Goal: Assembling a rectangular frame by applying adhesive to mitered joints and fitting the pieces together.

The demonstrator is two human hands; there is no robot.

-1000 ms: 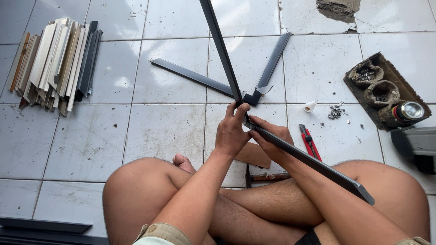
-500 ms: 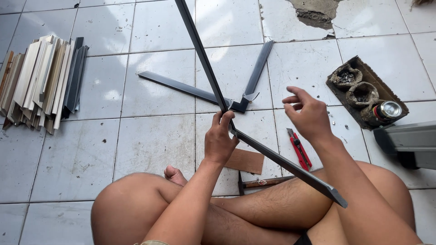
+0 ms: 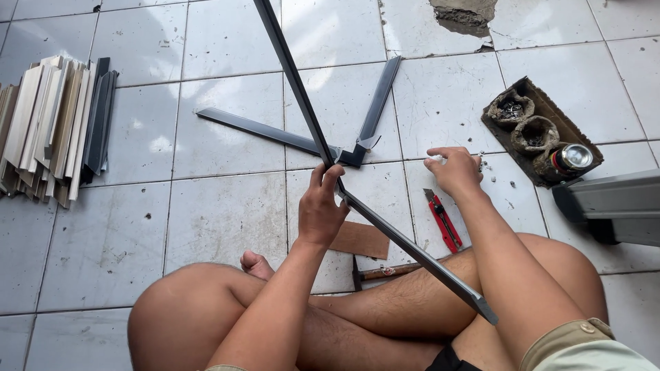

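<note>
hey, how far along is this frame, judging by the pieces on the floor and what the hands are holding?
Done: one joined dark corner lies on the tiles. In hand: the left hand grips a second corner of two dark strips, while the right hand reaches among small white bits. Left: the two corners are not joined; a stack of strips waits.

strip stack [image 3: 55, 130]; red cutter [image 3: 442, 220]; hammer [image 3: 385, 273]

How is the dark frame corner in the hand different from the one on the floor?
The held corner piece is gripped at its joint by the left hand and lifted, one strip running out of view; the floor corner piece lies flat on the tiles, untouched, all in view. Both are dark strips joined in a V.
</note>
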